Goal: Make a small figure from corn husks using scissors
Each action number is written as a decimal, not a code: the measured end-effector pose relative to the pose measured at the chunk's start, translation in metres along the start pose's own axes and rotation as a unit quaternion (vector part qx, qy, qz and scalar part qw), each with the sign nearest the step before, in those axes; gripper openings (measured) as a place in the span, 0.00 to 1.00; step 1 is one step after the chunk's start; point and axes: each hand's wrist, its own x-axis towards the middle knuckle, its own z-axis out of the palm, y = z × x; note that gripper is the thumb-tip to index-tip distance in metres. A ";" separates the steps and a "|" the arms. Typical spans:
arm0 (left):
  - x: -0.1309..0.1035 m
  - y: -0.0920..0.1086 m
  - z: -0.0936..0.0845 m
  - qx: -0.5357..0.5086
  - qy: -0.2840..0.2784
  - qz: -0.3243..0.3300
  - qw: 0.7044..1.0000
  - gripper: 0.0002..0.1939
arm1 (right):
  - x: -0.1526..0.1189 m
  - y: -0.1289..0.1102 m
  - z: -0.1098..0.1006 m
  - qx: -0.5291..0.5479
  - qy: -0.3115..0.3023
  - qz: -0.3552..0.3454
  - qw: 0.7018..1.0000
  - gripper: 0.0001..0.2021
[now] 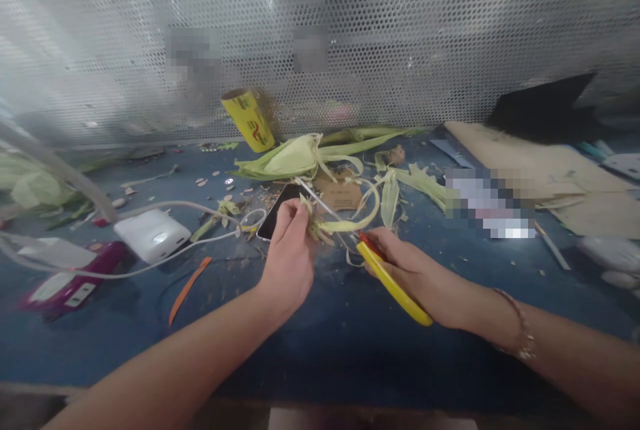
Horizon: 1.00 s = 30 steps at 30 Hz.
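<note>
My left hand (291, 260) pinches a small tied bunch of corn husk strips (320, 229) between thumb and fingertips. A long pale strip curls from this bunch toward the right. My right hand (423, 270) is wrapped round pliers (393, 283) with yellow and red handles. Their tips point toward the husk bunch; blur hides whether they touch it. A thin white rod (317, 197) slants down behind the bunch. Just past my left hand lies a dark phone (277, 215), partly covered by the fingers. Larger pale green corn husks (290, 158) lie beyond.
A yellow cardboard tube (249, 120) leans by the perforated metal panel (380, 30). At left are a white power adapter (153, 235), cables, a purple power strip (75, 287) and an orange strip (190, 289). Cardboard (540, 157) lies right; husk scraps litter the blue table (320, 350).
</note>
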 end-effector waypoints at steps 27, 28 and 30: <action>0.003 -0.003 -0.002 0.391 -0.236 -0.002 0.890 0.18 | 0.022 0.004 -0.002 0.104 0.173 -0.057 0.978 0.21; 0.001 -0.002 -0.001 0.401 -0.240 0.000 0.884 0.19 | 0.022 0.004 -0.001 0.108 0.175 -0.050 0.977 0.21; -0.001 -0.002 0.000 0.411 -0.245 -0.009 0.878 0.21 | 0.022 0.003 0.000 0.110 0.168 -0.033 0.979 0.21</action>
